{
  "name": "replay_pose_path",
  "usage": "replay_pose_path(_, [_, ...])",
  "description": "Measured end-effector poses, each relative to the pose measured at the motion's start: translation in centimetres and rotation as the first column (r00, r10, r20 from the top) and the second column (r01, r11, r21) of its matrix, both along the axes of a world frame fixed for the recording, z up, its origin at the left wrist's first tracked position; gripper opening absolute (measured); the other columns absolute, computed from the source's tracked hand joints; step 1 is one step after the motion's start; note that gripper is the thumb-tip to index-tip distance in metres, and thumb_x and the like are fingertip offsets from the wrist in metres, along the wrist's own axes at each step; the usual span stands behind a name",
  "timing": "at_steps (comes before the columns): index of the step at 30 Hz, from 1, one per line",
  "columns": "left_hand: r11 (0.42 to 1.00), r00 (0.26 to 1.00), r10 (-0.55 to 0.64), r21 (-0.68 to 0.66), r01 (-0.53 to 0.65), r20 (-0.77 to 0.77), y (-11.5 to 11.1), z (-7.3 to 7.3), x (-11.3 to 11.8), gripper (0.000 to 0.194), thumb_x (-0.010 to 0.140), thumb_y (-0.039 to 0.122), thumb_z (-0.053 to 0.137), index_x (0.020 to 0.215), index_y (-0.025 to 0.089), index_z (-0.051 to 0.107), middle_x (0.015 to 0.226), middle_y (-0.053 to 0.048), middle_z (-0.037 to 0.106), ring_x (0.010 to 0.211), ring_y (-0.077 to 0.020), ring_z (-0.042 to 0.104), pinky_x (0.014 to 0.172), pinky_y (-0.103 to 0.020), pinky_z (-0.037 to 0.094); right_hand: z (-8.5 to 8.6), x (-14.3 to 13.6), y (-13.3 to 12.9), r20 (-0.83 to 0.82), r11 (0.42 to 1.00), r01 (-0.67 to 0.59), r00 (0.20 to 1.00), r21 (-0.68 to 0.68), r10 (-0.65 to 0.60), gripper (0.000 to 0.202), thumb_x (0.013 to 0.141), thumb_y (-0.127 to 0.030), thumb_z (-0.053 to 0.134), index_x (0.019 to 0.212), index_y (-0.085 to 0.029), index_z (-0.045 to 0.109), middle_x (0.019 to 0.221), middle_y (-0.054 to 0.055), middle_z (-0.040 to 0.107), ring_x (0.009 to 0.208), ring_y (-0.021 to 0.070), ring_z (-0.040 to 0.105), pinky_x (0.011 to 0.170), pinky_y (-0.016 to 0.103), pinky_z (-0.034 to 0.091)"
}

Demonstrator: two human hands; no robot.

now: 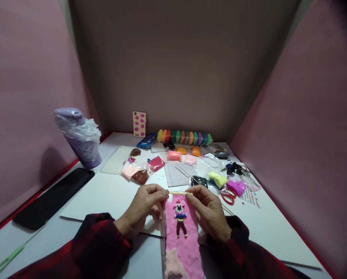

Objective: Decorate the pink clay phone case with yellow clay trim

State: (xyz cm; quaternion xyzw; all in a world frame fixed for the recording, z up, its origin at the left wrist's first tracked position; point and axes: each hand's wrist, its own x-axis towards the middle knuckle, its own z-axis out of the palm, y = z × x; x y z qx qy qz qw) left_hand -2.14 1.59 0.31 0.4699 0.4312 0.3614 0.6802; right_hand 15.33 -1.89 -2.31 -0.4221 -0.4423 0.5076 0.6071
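Observation:
A phone case [183, 248] covered in pink clay stands in front of me at bottom centre. A small clay figure [180, 221] with a pink cap, blue top and brown legs is on it, and a beige clay patch [175, 263] covers its lower left. Along the top edge runs a thin yellow clay strip [177, 192]. My left hand [146, 205] pinches the case's top left corner, at one end of the strip. At the top right, the thumb and index finger of my right hand [206, 209] are closed on the strip's other end.
Clay packets lie behind the case, including a red one [156, 163] and a yellow one [218, 179]. Red scissors [228, 197] and sticks [188, 173] lie nearby. At left are a purple bottle [83, 143], a black tray-like object [54, 197] and a green-handled tool [7, 259].

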Motion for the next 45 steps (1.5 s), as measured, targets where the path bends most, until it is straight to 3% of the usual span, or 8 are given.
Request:
replay_pose_path(22, [0.998, 0.987, -0.061, 0.005, 0.061, 0.147, -0.1, 0.3, -0.2, 0.022, 0.079, 0.031, 0.060, 0.070, 0.011, 0.059, 0.061, -0.002, 0.057, 0.047, -0.0087, 0.052, 0.044, -0.020, 0.045, -0.7, 0.6, 0.3, 0.012, 1.000, 0.006, 1.000, 0.030, -0.007, 0.015, 0.075, -0.032, 0.069, 0.080, -0.019, 0.062, 0.071, -0.001, 0.057, 0.063, 0.0103, 0.050, 0.058, 0.022, 0.041])
replay_pose_path(28, [0.999, 0.996, -0.045, -0.026, 0.047, 0.079, 0.0, 0.1, 0.0, 0.030, 0.078, 0.039, 0.061, 0.066, 0.013, 0.054, 0.056, -0.002, 0.056, 0.043, -0.0092, 0.051, 0.039, -0.019, 0.042, -0.6, 0.6, 0.3, 0.022, 0.999, -0.022, 1.000, 0.029, 0.022, 0.015, 0.077, -0.031, 0.069, 0.080, -0.018, 0.062, 0.071, 0.000, 0.057, 0.065, 0.0110, 0.050, 0.059, 0.023, 0.041])
replay_pose_path(37, [1.000, 0.999, -0.013, 0.017, 0.012, 0.042, -0.2, 0.1, 0.1, 0.023, 0.077, 0.035, 0.061, 0.071, 0.014, 0.054, 0.058, 0.001, 0.057, 0.040, -0.0093, 0.053, 0.038, -0.019, 0.042, -1.4, 0.8, 0.3, 0.037, 0.998, -0.041, 0.999, 0.040, 0.039, 0.014, 0.079, -0.030, 0.067, 0.083, -0.019, 0.061, 0.074, 0.000, 0.058, 0.066, 0.0103, 0.051, 0.060, 0.022, 0.041])
replay_pose_path(45, [0.998, 1.000, 0.009, 0.061, -0.008, -0.002, 0.2, -0.6, 0.2, 0.024, 0.074, 0.035, 0.066, 0.071, 0.013, 0.056, 0.054, 0.001, 0.057, 0.034, -0.0080, 0.050, 0.033, -0.017, 0.039, -0.4, 0.1, 0.0, 0.034, 1.000, -0.019, 0.999, 0.017, 0.018, 0.017, 0.077, -0.033, 0.068, 0.081, -0.018, 0.060, 0.069, -0.001, 0.057, 0.063, 0.0100, 0.050, 0.057, 0.021, 0.040])
